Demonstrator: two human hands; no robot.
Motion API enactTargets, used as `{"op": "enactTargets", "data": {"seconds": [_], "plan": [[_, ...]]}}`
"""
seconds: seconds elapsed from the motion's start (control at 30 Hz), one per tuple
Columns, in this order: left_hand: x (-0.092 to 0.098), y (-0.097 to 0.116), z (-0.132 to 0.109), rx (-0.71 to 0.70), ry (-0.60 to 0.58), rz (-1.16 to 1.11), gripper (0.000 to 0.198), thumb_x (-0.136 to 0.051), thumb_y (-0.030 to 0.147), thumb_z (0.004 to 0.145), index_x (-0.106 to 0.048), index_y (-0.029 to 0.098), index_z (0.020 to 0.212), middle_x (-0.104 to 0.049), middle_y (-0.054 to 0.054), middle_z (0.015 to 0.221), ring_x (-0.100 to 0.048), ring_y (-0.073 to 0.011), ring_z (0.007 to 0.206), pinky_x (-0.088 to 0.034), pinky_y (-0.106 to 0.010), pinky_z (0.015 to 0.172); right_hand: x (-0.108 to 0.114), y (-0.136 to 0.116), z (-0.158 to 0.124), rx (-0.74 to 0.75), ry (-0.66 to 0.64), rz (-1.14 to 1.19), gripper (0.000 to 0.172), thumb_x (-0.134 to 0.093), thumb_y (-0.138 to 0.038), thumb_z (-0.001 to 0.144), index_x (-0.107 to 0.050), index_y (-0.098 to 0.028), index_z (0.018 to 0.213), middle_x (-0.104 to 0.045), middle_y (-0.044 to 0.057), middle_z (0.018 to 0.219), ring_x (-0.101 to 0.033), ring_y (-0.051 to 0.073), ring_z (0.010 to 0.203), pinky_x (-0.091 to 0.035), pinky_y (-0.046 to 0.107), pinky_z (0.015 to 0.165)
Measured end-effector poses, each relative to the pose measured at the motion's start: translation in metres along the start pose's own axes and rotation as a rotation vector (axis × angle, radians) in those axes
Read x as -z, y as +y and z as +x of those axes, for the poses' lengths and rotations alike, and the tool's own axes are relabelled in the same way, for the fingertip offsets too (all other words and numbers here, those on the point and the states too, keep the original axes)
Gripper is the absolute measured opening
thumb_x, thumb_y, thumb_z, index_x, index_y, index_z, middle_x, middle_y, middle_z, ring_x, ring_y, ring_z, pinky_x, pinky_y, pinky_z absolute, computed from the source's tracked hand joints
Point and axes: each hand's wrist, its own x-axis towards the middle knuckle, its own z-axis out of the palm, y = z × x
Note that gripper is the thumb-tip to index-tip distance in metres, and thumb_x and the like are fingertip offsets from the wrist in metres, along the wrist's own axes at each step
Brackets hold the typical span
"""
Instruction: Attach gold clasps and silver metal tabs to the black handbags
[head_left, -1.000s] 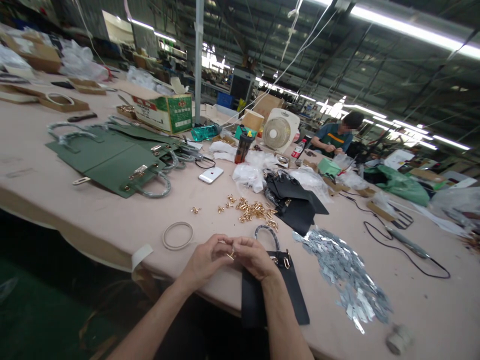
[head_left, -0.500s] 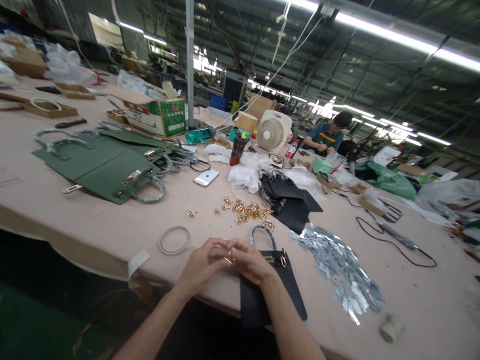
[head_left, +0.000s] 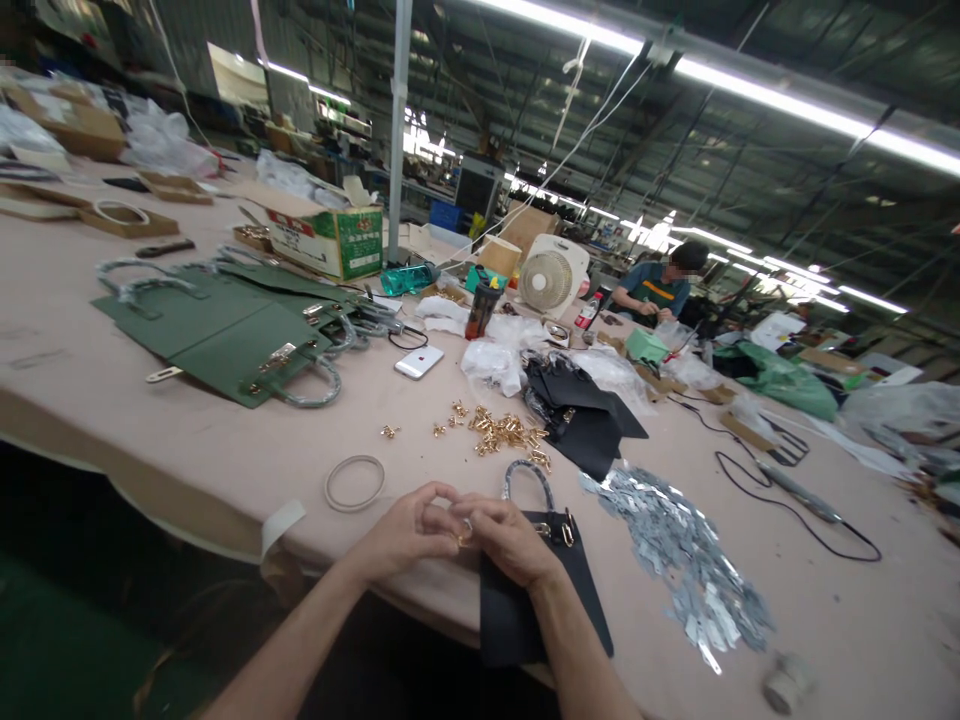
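My left hand [head_left: 412, 530] and my right hand [head_left: 508, 538] meet at the table's front edge, fingers closed. Between their fingertips shows a small gold metal fitting [head_left: 460, 541], mostly hidden. A black bag panel [head_left: 559, 590] lies under and beside my right hand. It has gold hardware [head_left: 568, 528] and a plastic-wrapped handle [head_left: 528, 466]. Beyond my hands is a loose heap of gold metal fittings [head_left: 504, 430]. A roll of tape [head_left: 355, 483] lies flat to the left of them.
Silver metal strips [head_left: 694, 550] are spread to the right, near a corded tool [head_left: 799, 490]. Black bag pieces [head_left: 577, 415] lie behind. Green bag panels [head_left: 217, 335], a phone [head_left: 419, 362] and a green box [head_left: 330, 240] occupy the left. A fan [head_left: 553, 277] stands farther back; a person [head_left: 656, 288] works beyond.
My fingers have shifted around the small fitting, and my right fingers have curled in more. The view has tilted slightly, so the table's things sit a little lower and farther right.
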Motion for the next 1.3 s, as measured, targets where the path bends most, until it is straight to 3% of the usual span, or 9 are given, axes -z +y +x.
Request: {"op": "enactTargets", "data": {"seconds": [0.27,0.47,0.7,0.83,0.97,1.07,1.3], "plan": [[-0.001,0.003,0.001,-0.020,0.053,-0.139,0.063,-0.095,0.029,0.066,-0.054,0.021,0.113,-0.073,-0.004,0.098,-0.072,-0.0179,0.090,-0.053,-0.027,0.080,-0.004,-0.004,-0.001,0.108,0.044,-0.227,0.019,-0.073,-0.040,0.094,-0.084,-0.027,0.101,-0.066,0.007,0.121,-0.059,0.024,0.119,-0.048,0.034,0.099],[-0.001,0.002,0.004,-0.022,0.084,-0.196,0.055,-0.096,0.029,0.065,-0.056,0.019,0.103,-0.065,-0.002,0.100,-0.067,-0.0134,0.084,-0.051,-0.022,0.071,-0.012,0.004,0.000,0.214,0.185,-0.313,0.017,-0.073,-0.039,0.093,-0.084,-0.027,0.096,-0.070,0.004,0.091,-0.064,0.020,0.086,-0.051,0.033,0.083],[0.002,-0.004,0.005,-0.045,-0.022,-0.128,0.046,-0.090,0.026,0.075,-0.058,0.018,0.106,-0.077,-0.007,0.097,-0.072,-0.0191,0.094,-0.053,-0.032,0.090,-0.015,0.017,0.002,0.278,0.328,-0.337,0.017,-0.071,-0.035,0.094,-0.080,-0.023,0.086,-0.065,0.000,0.072,-0.059,0.015,0.062,-0.048,0.028,0.063],[0.000,-0.003,0.005,-0.077,0.024,-0.057,0.030,-0.082,0.033,0.085,-0.060,0.016,0.098,-0.078,-0.007,0.091,-0.072,-0.0180,0.089,-0.052,-0.030,0.087,-0.020,0.015,0.000,0.386,0.381,-0.480,0.021,-0.066,-0.033,0.097,-0.076,-0.021,0.082,-0.062,0.000,0.071,-0.058,0.014,0.060,-0.048,0.026,0.062],[-0.002,-0.002,0.005,-0.031,0.115,-0.037,0.036,-0.083,0.041,0.083,-0.063,0.015,0.098,-0.075,-0.003,0.081,-0.067,-0.0131,0.071,-0.050,-0.023,0.069,-0.023,0.012,-0.003,0.505,0.407,-0.711,0.026,-0.060,-0.027,0.101,-0.071,-0.021,0.078,-0.063,0.001,0.069,-0.061,0.016,0.069,-0.048,0.028,0.069],[-0.002,-0.003,0.005,-0.015,0.130,-0.052,0.039,-0.082,0.043,0.084,-0.062,0.016,0.103,-0.072,-0.001,0.080,-0.066,-0.0120,0.067,-0.049,-0.022,0.065,-0.024,0.012,-0.005,0.564,0.425,-0.803,0.025,-0.058,-0.026,0.102,-0.069,-0.021,0.080,-0.064,0.002,0.072,-0.060,0.017,0.072,-0.046,0.029,0.070],[0.002,-0.011,0.005,-0.036,0.027,-0.061,0.057,-0.094,0.024,0.066,-0.064,0.017,0.114,-0.070,0.000,0.093,-0.065,-0.0114,0.077,-0.051,-0.021,0.070,-0.029,0.018,-0.003,0.412,0.505,-0.643,0.036,-0.057,-0.039,0.103,-0.061,-0.019,0.073,-0.055,-0.002,0.070,-0.051,0.013,0.066,-0.039,0.026,0.064]]}}
